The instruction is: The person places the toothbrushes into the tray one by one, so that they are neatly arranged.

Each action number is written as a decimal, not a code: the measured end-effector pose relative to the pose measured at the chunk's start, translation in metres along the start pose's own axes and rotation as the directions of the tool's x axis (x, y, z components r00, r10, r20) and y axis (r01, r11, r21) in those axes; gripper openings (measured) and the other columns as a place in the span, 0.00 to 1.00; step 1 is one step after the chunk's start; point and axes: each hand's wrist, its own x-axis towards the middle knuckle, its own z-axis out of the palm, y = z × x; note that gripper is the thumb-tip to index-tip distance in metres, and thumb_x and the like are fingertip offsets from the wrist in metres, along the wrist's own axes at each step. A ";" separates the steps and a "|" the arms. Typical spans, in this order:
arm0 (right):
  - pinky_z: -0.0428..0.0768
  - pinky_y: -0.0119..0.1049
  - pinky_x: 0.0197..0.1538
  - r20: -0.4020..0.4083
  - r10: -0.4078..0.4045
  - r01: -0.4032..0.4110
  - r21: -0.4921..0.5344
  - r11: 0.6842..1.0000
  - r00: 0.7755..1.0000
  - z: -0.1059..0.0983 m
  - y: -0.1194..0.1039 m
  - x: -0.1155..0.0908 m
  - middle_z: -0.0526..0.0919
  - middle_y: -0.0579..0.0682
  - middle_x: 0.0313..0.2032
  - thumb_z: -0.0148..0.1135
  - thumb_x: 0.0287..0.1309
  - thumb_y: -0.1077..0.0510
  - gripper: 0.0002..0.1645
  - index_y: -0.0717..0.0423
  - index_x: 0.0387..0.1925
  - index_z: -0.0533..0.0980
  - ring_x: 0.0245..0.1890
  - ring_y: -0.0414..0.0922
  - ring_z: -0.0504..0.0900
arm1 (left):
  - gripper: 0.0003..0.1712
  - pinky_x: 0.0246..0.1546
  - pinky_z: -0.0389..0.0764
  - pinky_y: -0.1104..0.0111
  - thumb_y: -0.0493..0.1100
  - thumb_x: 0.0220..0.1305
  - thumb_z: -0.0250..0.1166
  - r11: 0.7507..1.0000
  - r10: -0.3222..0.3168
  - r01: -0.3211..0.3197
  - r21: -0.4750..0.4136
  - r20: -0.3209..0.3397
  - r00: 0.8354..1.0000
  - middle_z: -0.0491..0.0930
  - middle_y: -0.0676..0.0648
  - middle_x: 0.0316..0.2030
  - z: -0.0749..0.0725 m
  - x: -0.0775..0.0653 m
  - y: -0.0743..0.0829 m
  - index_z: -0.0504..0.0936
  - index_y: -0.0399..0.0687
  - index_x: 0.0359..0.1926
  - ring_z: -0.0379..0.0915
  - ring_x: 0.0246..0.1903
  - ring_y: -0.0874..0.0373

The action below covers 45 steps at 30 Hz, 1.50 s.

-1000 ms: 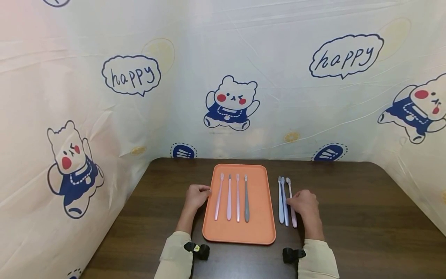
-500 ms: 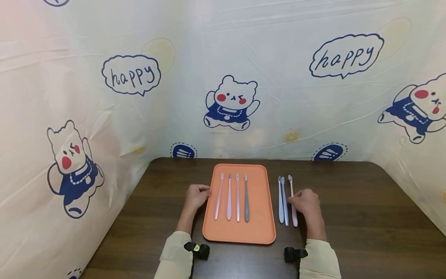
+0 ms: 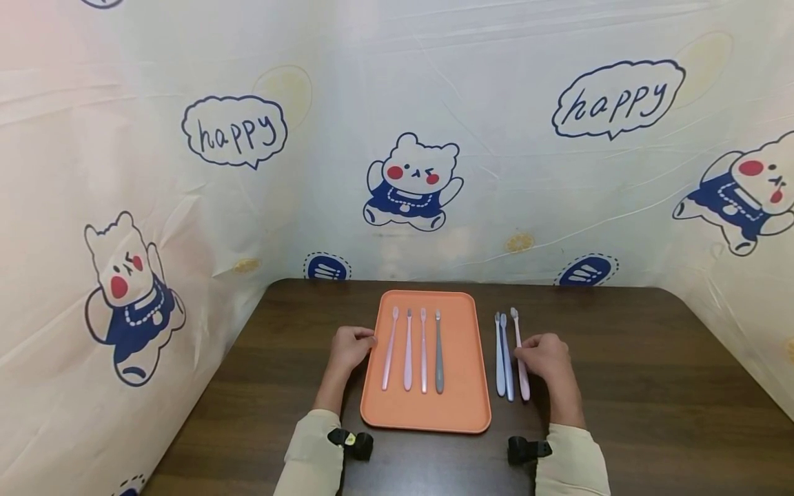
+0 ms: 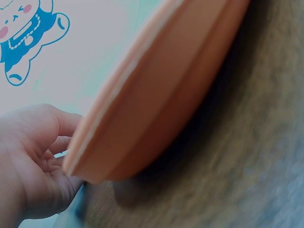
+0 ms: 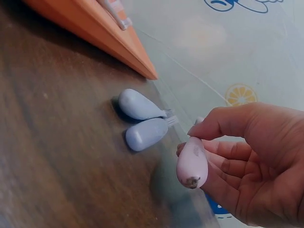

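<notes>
My right hand (image 3: 546,358) pinches a pink toothbrush (image 3: 524,383) between thumb and fingers, right of the tray. In the right wrist view, the pink toothbrush's rounded handle end (image 5: 192,166) points at the camera. Two blue toothbrushes (image 3: 500,372) lie side by side just left of it on the table. My left hand (image 3: 349,350) holds the left rim of the orange tray (image 3: 465,413); in the left wrist view its fingers curl at the tray edge (image 4: 128,109). On the tray lie several toothbrushes in a row: pinkish ones (image 3: 407,365) and a grey one (image 3: 439,365).
The dark wooden table (image 3: 651,372) stretches out on both sides of the tray. A pale curtain (image 3: 496,89) with cartoon bears hangs behind and at the sides. Each sleeve carries a black wrist camera, such as the left one (image 3: 358,446).
My right hand has shifted slightly right and away from me with the pink toothbrush, widening the gap to the two blue ones. My left hand and the tray stay put.
</notes>
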 end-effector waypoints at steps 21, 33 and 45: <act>0.79 0.33 0.32 0.001 -0.034 0.034 0.064 0.997 0.999 -0.002 -0.006 -0.002 0.86 0.60 0.36 0.62 0.56 0.58 0.19 0.67 0.46 0.81 0.29 0.42 0.81 | 0.13 0.34 0.82 0.66 0.40 0.60 0.64 1.000 0.004 -0.004 0.004 0.002 1.000 0.87 0.39 0.41 -0.001 0.000 0.001 0.87 0.39 0.43 0.82 0.35 0.55; 0.83 0.35 0.34 0.037 -0.059 0.053 0.155 0.986 0.998 0.000 -0.009 -0.003 0.85 0.61 0.36 0.63 0.56 0.60 0.20 0.71 0.47 0.80 0.27 0.38 0.81 | 0.12 0.32 0.81 0.68 0.39 0.61 0.64 1.000 0.003 -0.003 -0.006 0.008 1.000 0.87 0.38 0.39 -0.001 -0.002 0.002 0.87 0.37 0.43 0.81 0.33 0.56; 0.83 0.33 0.36 0.047 -0.061 0.050 0.210 0.976 0.997 0.002 -0.014 -0.003 0.84 0.63 0.40 0.63 0.58 0.61 0.20 0.70 0.49 0.79 0.30 0.40 0.81 | 0.12 0.31 0.80 0.68 0.40 0.61 0.64 1.000 0.002 -0.002 -0.012 0.007 1.000 0.87 0.39 0.38 -0.001 -0.003 0.002 0.87 0.38 0.42 0.81 0.31 0.58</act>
